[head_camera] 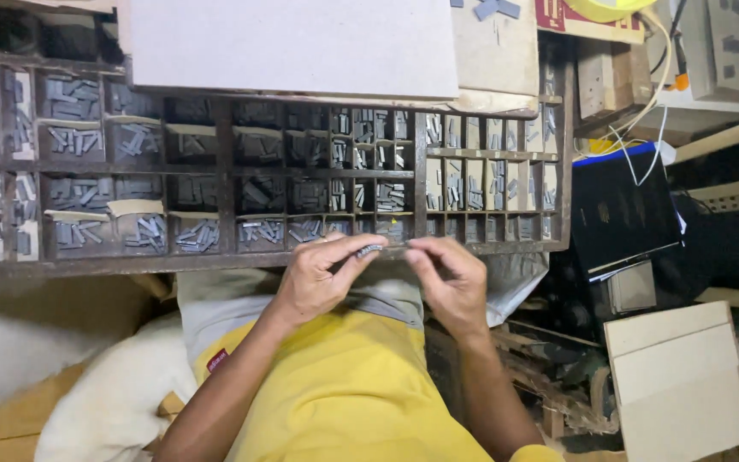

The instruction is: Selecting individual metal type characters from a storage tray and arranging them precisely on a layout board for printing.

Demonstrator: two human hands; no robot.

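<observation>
A wooden type case with many small compartments lies in front of me, filled with several grey metal type pieces. My left hand is at the case's near edge, fingers pinched on a small row of grey metal type pieces. My right hand is close beside it, fingertips curled at the other end of the same row. Both hands hover over my lap, above my yellow shirt.
A pale board lies across the far part of the case. To the right are a dark folder, white wires, wooden blocks and a white box. White cloth lies at the lower left.
</observation>
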